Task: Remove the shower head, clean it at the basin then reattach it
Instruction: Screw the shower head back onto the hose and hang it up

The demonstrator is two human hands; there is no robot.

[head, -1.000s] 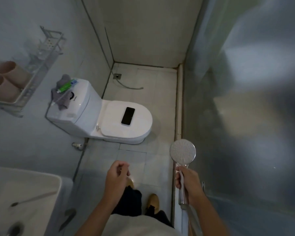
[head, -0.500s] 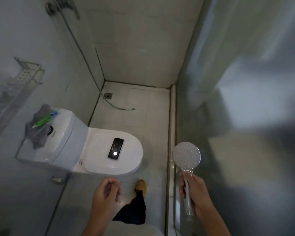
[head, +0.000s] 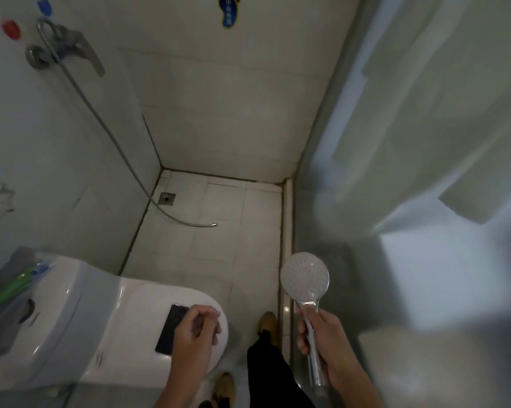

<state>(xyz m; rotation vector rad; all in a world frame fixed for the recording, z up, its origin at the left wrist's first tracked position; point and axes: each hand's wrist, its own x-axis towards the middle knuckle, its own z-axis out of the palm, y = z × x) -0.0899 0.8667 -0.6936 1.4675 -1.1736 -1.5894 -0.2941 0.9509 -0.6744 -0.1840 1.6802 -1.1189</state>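
Note:
My right hand grips the chrome handle of the round shower head, its spray face turned up toward me, beside the glass partition. The handle's lower end is free, with no hose on it. The metal shower hose hangs from the wall mixer tap at the upper left, and its loose end lies on the floor tiles. My left hand hovers over the toilet lid with fingers loosely curled, holding nothing.
A white toilet stands at the lower left with a black phone on its lid and a green tube and grey cloth on the tank. A floor drain sits in the far corner. The frosted glass partition fills the right side.
The view has tilted up and forward, bringing the mixer tap and whole hose into sight. The basin has left the frame. My right hand keeps holding the shower head.

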